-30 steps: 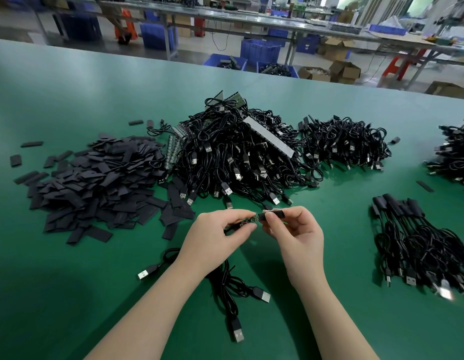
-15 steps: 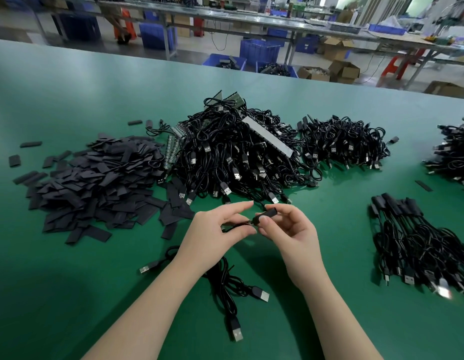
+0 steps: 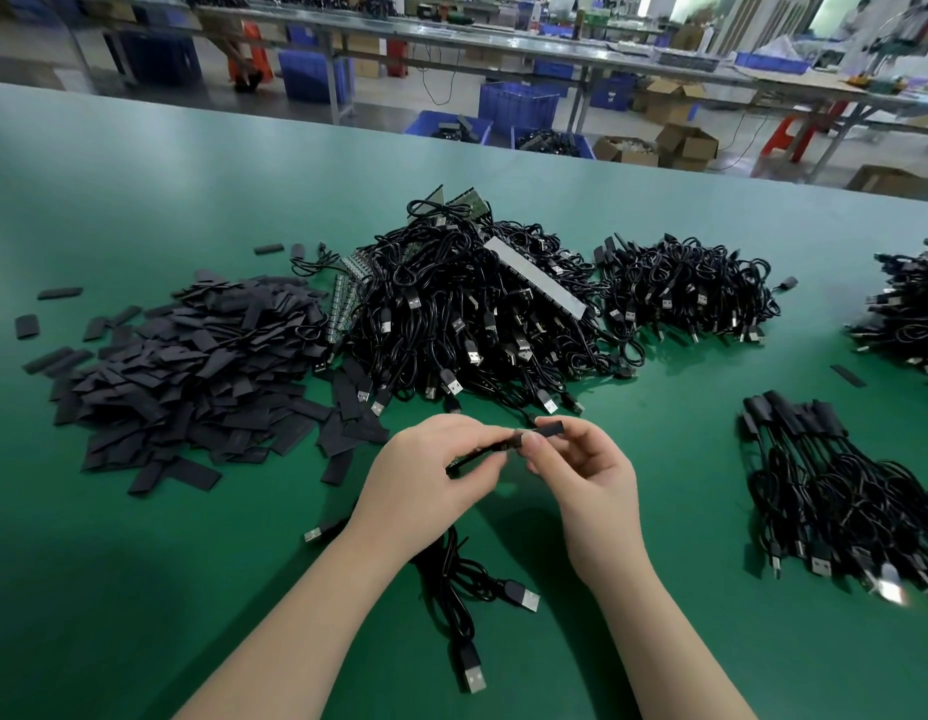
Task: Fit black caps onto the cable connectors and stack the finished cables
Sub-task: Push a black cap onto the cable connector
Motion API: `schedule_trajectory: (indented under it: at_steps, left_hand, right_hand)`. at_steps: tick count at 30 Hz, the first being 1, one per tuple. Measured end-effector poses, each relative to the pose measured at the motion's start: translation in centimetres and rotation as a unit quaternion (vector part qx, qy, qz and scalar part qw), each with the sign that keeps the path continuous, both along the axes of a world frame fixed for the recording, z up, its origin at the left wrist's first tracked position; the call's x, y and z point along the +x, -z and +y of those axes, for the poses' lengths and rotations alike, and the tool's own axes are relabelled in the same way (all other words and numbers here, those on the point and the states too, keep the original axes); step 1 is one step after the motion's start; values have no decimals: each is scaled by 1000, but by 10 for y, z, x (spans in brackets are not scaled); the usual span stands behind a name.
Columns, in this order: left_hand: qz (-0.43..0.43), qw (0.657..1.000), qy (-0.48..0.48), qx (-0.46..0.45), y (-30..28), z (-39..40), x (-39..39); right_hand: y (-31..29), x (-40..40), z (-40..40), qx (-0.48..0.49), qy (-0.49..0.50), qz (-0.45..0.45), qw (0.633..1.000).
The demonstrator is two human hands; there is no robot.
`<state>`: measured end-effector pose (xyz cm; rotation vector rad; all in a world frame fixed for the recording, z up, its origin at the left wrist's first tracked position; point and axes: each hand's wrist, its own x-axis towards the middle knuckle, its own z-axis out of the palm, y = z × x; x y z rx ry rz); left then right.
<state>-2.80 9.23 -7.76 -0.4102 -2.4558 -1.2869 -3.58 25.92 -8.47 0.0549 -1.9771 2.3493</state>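
Black cable heap beyond hands; cap pile left.

Green table, black caps, black cables with silver plugs, blue crates

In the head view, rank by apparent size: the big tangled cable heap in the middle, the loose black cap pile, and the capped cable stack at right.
1. Middle cable heap.
2. Black cap pile, nearly as wide but flatter; a close call.
3. Capped cable stack, smallest, though it lies nearer the camera.
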Motion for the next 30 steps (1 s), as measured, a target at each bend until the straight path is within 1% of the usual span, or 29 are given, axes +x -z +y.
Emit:
schedule_trajectory:
  at_steps: [2, 6, 9, 13, 16, 21, 27, 30]
  left_hand:
    - [-3, 1000, -18, -10, 2, 1, 0]
    - [1, 998, -69, 6, 5, 1, 0]
    - [25, 998, -57, -12, 3, 3, 1]
    - [31, 998, -57, -11, 5, 5, 0]
    - [50, 996, -68, -16, 4, 4, 0]
    - [64, 995, -53, -53, 2, 3, 0]
    - [84, 992, -69, -61, 1, 6, 3]
    - [90, 992, -64, -66, 1, 5, 2]
  right_hand:
    - [1, -1, 0, -7, 4, -9, 1000]
    - [1, -1, -1, -13, 3, -24, 1000]
    - [1, -1, -2, -23, 2, -23, 999]
    - [-1, 1, -3, -45, -1, -37, 998]
    - [-2, 3, -6, -25, -21, -42, 999]
    - [-3, 3, -6, 22, -19, -34, 999]
    - [-2, 4, -8, 21, -2, -33, 999]
    - [-2, 5, -9, 15, -13, -39, 999]
